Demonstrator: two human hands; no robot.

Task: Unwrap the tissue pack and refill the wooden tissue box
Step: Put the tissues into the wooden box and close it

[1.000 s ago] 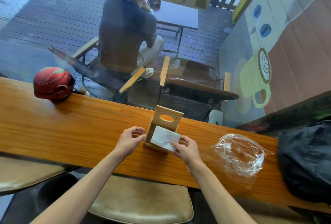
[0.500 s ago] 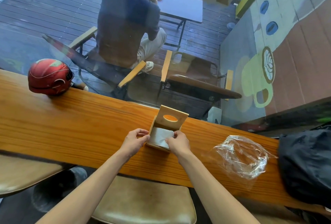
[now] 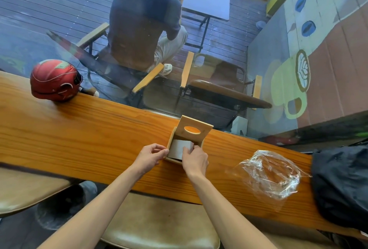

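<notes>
A small wooden tissue box [image 3: 194, 124] stands on the wooden counter [image 3: 89, 139], its lid with an oval hole tipped up and back. A white stack of tissues [image 3: 179, 149] sits inside the box, lying low between its walls. My right hand [image 3: 194, 160] presses on the stack's right side with its fingers curled over it. My left hand [image 3: 150, 156] pinches the box's left front corner. The empty clear plastic wrapper [image 3: 268, 175] lies crumpled on the counter to the right.
A red helmet [image 3: 53, 80] rests at the counter's far left edge. A black bag [image 3: 340, 185] lies on the right end. Padded stools [image 3: 159, 225] stand below me. Beyond the glass a person sits on a chair on a wooden deck.
The tissue stack went from tilted over the box's front to down inside it. My right hand moved from the stack's lower corner onto its top right side. My left hand closed onto the box corner.
</notes>
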